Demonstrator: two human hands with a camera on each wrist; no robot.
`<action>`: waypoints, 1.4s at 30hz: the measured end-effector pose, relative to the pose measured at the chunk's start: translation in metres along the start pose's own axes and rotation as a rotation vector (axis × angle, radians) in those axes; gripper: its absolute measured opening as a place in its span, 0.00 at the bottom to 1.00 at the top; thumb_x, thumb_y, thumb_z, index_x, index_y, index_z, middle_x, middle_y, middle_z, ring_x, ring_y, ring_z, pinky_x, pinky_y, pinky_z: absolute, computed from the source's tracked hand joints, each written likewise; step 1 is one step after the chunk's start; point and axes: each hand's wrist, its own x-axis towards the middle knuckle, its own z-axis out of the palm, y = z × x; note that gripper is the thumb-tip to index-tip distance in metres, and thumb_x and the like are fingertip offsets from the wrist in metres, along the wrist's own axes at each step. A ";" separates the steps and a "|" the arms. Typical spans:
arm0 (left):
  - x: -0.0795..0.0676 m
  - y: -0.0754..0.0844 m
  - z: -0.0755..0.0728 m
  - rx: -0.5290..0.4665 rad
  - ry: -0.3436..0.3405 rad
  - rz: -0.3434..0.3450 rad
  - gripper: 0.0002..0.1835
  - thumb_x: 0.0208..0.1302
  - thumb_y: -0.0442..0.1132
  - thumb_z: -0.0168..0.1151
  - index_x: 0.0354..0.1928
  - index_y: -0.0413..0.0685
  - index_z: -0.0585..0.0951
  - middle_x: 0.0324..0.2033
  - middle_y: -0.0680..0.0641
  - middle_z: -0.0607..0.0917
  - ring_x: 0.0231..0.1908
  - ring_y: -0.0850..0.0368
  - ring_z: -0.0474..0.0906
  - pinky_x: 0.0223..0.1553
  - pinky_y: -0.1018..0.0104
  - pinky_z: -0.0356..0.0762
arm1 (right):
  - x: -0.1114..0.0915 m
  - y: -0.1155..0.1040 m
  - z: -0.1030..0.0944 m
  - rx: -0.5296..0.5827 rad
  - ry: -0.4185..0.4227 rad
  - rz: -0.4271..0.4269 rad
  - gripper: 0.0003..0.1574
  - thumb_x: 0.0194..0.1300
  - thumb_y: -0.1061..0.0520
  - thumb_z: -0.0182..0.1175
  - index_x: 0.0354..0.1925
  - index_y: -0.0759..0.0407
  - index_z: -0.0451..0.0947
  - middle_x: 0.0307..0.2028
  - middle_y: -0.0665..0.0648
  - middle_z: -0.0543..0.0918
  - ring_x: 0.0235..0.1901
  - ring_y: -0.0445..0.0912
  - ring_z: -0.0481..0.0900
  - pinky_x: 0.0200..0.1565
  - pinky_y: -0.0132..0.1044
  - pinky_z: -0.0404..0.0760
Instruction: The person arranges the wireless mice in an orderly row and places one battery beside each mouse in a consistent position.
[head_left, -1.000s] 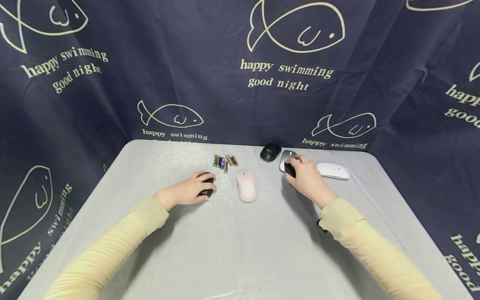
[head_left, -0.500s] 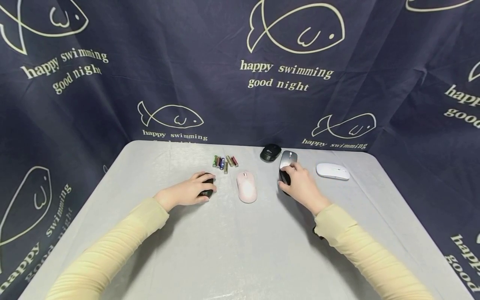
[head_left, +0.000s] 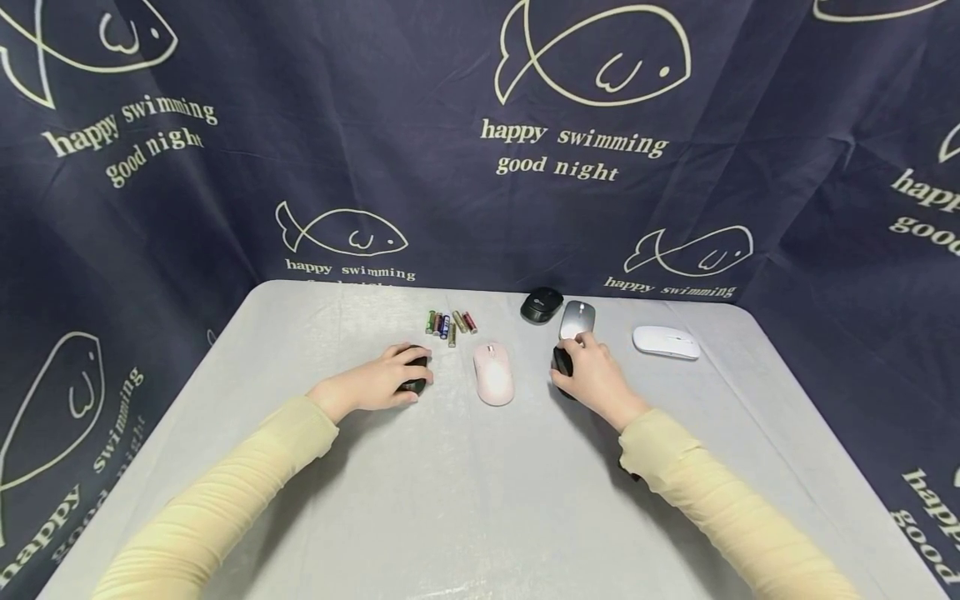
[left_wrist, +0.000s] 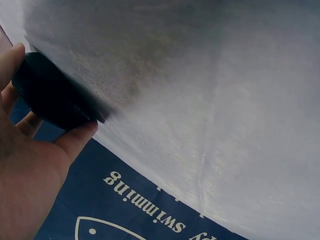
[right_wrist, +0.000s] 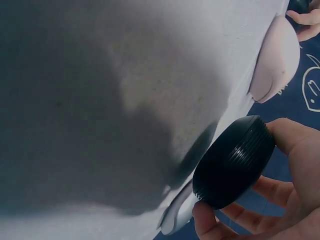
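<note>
My left hand [head_left: 386, 379] grips a black computer mouse [left_wrist: 52, 92] on the table, left of the pink mouse [head_left: 493, 375]. Its thumb and fingers lie along the mouse's sides in the left wrist view. My right hand [head_left: 597, 377] holds another black mouse [right_wrist: 235, 162], ribbed along its side, between thumb and fingers. In the right wrist view a shadow shows beside this mouse; whether it touches the table I cannot tell. A grey mouse [head_left: 578, 318] lies just beyond the right fingertips.
Several small batteries [head_left: 448, 323] lie in a cluster toward the back. Another black mouse [head_left: 542, 305] sits near the table's [head_left: 465, 500] back edge, and a white mouse [head_left: 666, 342] is to the right. A dark blue printed curtain [head_left: 450, 167] stands behind the table.
My right hand has moved left and toward me with the black mouse, away from over the grey mouse, uncovering more of it and of the white one. The left hand has stayed put.
</note>
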 end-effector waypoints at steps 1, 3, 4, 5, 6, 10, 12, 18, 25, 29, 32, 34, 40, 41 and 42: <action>0.000 0.000 0.000 -0.001 -0.001 0.000 0.17 0.62 0.40 0.63 0.53 0.49 0.77 0.63 0.33 0.67 0.63 0.27 0.58 0.65 0.38 0.55 | 0.000 0.000 0.001 -0.001 -0.004 0.001 0.32 0.53 0.48 0.67 0.53 0.62 0.75 0.51 0.69 0.74 0.38 0.68 0.76 0.40 0.59 0.76; 0.000 0.000 0.000 0.002 0.001 0.003 0.17 0.62 0.40 0.63 0.52 0.48 0.77 0.62 0.32 0.67 0.63 0.27 0.58 0.64 0.37 0.55 | 0.001 0.001 0.002 -0.002 -0.012 0.004 0.32 0.53 0.47 0.67 0.53 0.62 0.75 0.51 0.69 0.74 0.38 0.68 0.76 0.40 0.59 0.76; 0.000 0.000 0.000 0.002 0.002 0.005 0.17 0.62 0.39 0.63 0.52 0.48 0.77 0.62 0.32 0.67 0.63 0.27 0.58 0.64 0.37 0.55 | 0.001 0.001 0.003 -0.003 -0.018 0.007 0.32 0.54 0.47 0.67 0.53 0.62 0.75 0.51 0.70 0.73 0.38 0.68 0.75 0.40 0.59 0.76; 0.000 0.000 0.000 0.003 0.003 0.006 0.17 0.62 0.39 0.63 0.52 0.48 0.77 0.62 0.32 0.67 0.63 0.26 0.58 0.64 0.37 0.55 | 0.001 0.002 0.003 -0.004 -0.023 0.010 0.32 0.54 0.47 0.67 0.54 0.62 0.75 0.51 0.70 0.73 0.38 0.68 0.75 0.40 0.59 0.76; 0.000 0.001 0.000 0.002 0.002 0.006 0.17 0.62 0.39 0.63 0.52 0.48 0.77 0.62 0.32 0.67 0.63 0.26 0.58 0.64 0.37 0.55 | 0.002 0.002 0.004 -0.005 -0.027 0.012 0.32 0.54 0.47 0.67 0.54 0.62 0.75 0.51 0.70 0.73 0.39 0.68 0.75 0.40 0.59 0.76; 0.000 0.001 0.000 0.002 -0.001 0.008 0.17 0.62 0.39 0.62 0.53 0.47 0.77 0.62 0.31 0.67 0.63 0.28 0.58 0.64 0.37 0.55 | 0.003 0.003 0.005 -0.006 -0.045 0.020 0.33 0.55 0.47 0.66 0.54 0.63 0.75 0.51 0.71 0.73 0.39 0.69 0.75 0.42 0.59 0.76; 0.000 0.001 0.000 -0.001 -0.003 0.009 0.17 0.62 0.39 0.62 0.53 0.47 0.77 0.62 0.32 0.67 0.64 0.29 0.58 0.65 0.38 0.54 | 0.004 0.003 0.005 -0.005 -0.050 0.024 0.32 0.55 0.47 0.66 0.54 0.63 0.75 0.51 0.72 0.73 0.40 0.69 0.75 0.43 0.60 0.76; 0.001 0.003 0.000 -0.001 -0.006 -0.001 0.17 0.62 0.39 0.62 0.53 0.48 0.77 0.63 0.32 0.67 0.64 0.28 0.58 0.65 0.38 0.55 | 0.006 0.006 0.007 -0.011 -0.061 0.030 0.32 0.55 0.47 0.66 0.54 0.63 0.75 0.51 0.72 0.73 0.40 0.69 0.75 0.43 0.59 0.76; 0.001 0.004 -0.001 -0.012 -0.003 -0.003 0.17 0.62 0.39 0.63 0.53 0.47 0.77 0.62 0.32 0.67 0.63 0.27 0.58 0.65 0.37 0.54 | 0.007 0.007 0.009 -0.023 -0.063 0.018 0.33 0.54 0.47 0.67 0.54 0.63 0.75 0.49 0.71 0.74 0.38 0.68 0.76 0.42 0.59 0.76; 0.001 0.003 0.000 -0.014 -0.003 -0.006 0.17 0.62 0.39 0.63 0.53 0.47 0.77 0.63 0.32 0.67 0.63 0.27 0.58 0.65 0.37 0.54 | 0.008 0.006 0.009 -0.043 -0.074 0.016 0.33 0.54 0.46 0.68 0.53 0.63 0.75 0.48 0.70 0.75 0.38 0.68 0.76 0.42 0.58 0.76; 0.001 0.004 0.000 -0.011 -0.004 -0.009 0.17 0.62 0.39 0.62 0.53 0.48 0.77 0.63 0.32 0.66 0.63 0.27 0.58 0.65 0.38 0.54 | 0.008 0.006 0.009 -0.053 -0.092 0.028 0.33 0.53 0.46 0.67 0.53 0.62 0.75 0.47 0.69 0.76 0.39 0.67 0.75 0.41 0.58 0.76; 0.001 0.004 0.000 -0.010 -0.006 -0.012 0.17 0.62 0.39 0.62 0.53 0.48 0.77 0.63 0.32 0.66 0.63 0.27 0.58 0.65 0.38 0.55 | 0.009 0.006 0.009 -0.056 -0.105 0.039 0.33 0.53 0.45 0.67 0.53 0.61 0.75 0.47 0.69 0.76 0.39 0.67 0.75 0.40 0.58 0.77; 0.001 0.003 0.001 -0.011 0.000 -0.014 0.17 0.62 0.39 0.63 0.53 0.49 0.77 0.63 0.32 0.66 0.63 0.27 0.58 0.65 0.37 0.55 | 0.010 0.004 0.010 -0.079 -0.126 0.051 0.34 0.53 0.45 0.66 0.54 0.61 0.74 0.48 0.69 0.76 0.40 0.67 0.74 0.41 0.58 0.77; 0.001 0.002 0.001 -0.009 0.001 -0.015 0.17 0.61 0.39 0.63 0.52 0.49 0.77 0.63 0.32 0.66 0.63 0.27 0.58 0.65 0.37 0.55 | 0.010 0.003 0.010 -0.083 -0.127 0.051 0.34 0.54 0.45 0.66 0.54 0.61 0.74 0.48 0.69 0.76 0.40 0.67 0.74 0.41 0.58 0.77; 0.000 0.002 0.002 -0.006 0.002 -0.015 0.17 0.61 0.39 0.63 0.52 0.49 0.77 0.63 0.32 0.66 0.63 0.27 0.58 0.65 0.37 0.55 | 0.010 0.003 0.010 -0.088 -0.128 0.052 0.34 0.54 0.45 0.66 0.55 0.62 0.74 0.48 0.69 0.75 0.40 0.67 0.74 0.41 0.58 0.77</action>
